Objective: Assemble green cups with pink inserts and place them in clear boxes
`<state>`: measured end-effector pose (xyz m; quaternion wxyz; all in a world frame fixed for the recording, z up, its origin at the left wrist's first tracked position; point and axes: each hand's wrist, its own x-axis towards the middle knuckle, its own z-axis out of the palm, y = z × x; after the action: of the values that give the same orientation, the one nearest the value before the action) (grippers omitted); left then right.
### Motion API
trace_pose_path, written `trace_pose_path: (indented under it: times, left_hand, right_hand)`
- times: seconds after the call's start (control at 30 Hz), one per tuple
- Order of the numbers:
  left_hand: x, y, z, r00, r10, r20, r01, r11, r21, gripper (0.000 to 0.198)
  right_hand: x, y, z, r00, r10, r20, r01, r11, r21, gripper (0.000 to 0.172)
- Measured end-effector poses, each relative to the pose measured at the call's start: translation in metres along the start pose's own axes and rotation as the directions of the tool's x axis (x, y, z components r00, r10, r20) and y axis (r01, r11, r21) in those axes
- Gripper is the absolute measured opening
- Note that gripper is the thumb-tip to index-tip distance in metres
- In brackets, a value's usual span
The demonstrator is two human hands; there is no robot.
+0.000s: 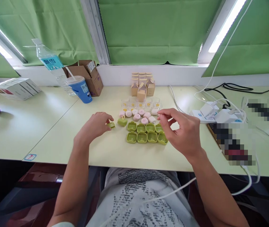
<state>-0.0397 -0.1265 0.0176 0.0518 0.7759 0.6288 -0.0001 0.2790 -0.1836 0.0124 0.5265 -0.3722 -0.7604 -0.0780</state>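
My left hand (97, 126) is closed, its thumb and fingers pinching a small green square cup (111, 125). Just right of it lies a green piece with a yellow loop (122, 121). Two rows of open green cups (142, 137) stand in the middle of the table. Behind them are several small pale pink rounded pieces (136, 117). My right hand (183, 130) hovers over the right end of the cups, thumb and forefinger pinched together beside a pale pink piece (154, 112). Whether anything small is between those fingertips is hidden.
Clear small cases with yellow marks (148, 103) and little tan cartons (142, 85) stand farther back. A blue cup (81, 90), a tilted-looking bottle (54, 66) and a cardboard box (90, 77) are left. Right are a power strip (203, 117), cables and a phone (229, 142).
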Motion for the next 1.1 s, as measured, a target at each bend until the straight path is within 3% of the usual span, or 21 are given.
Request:
trace_pose_path:
  times: [0.2,0.33,0.43,0.53,0.7,0.8,0.9,0.93,0.97,1.03,1.1]
  left_hand:
    - [-0.031,0.015,0.036,0.988,0.127,-0.09,-0.118,0.988,0.098,0.028]
    - [-0.043,-0.007,0.064,0.943,0.202,-0.264,-0.221,0.974,-0.044,0.028]
    - [-0.035,-0.023,0.08,0.894,0.207,-0.397,-0.289,0.944,-0.157,0.027]
    - [-0.024,-0.027,0.09,0.864,0.201,-0.461,-0.322,0.925,-0.201,0.027]
    - [-0.023,-0.021,0.09,0.862,0.201,-0.465,-0.32,0.928,-0.192,0.029]
    - [-0.037,-0.015,0.07,0.819,0.229,-0.526,-0.316,0.945,-0.08,0.036]
    - [-0.051,-0.002,0.034,0.76,0.244,-0.602,-0.304,0.953,0.002,0.041]
    - [-0.054,0.004,0.02,0.781,0.249,-0.573,-0.305,0.952,-0.003,0.042]
    - [-0.056,0.012,0.007,0.834,0.255,-0.49,-0.302,0.953,-0.017,0.04]
    - [-0.054,0.029,-0.015,0.926,0.308,-0.217,-0.316,0.949,-0.003,0.022]
    - [-0.048,0.048,-0.024,0.941,0.336,0.046,-0.338,0.94,0.055,0.015]
  right_hand:
    - [0.002,0.004,-0.01,1.0,-0.031,-0.007,0.03,0.998,-0.049,0.013]
    - [0.004,0.016,-0.023,1.0,0.027,-0.003,-0.027,0.996,-0.082,0.012]
    - [0.006,0.032,-0.042,0.974,0.192,0.12,-0.174,0.974,-0.145,0.014]
    - [0.006,0.054,-0.065,0.856,0.402,0.325,-0.317,0.905,-0.283,0.019]
    - [-0.001,0.089,-0.074,0.493,0.591,0.638,-0.335,0.806,-0.488,0.021]
    - [-0.003,0.099,-0.06,0.357,0.597,0.719,-0.261,0.803,-0.537,0.016]
    - [-0.003,0.1,-0.043,0.277,0.618,0.736,-0.219,0.786,-0.577,0.015]
    - [-0.003,0.099,-0.039,0.264,0.626,0.734,-0.211,0.78,-0.589,0.014]
    - [-0.003,0.098,-0.035,0.257,0.632,0.731,-0.206,0.775,-0.598,0.012]
    - [-0.004,0.098,-0.03,0.249,0.627,0.738,-0.201,0.779,-0.594,0.007]
    - [-0.005,0.098,-0.026,0.252,0.614,0.748,-0.198,0.789,-0.581,0.009]
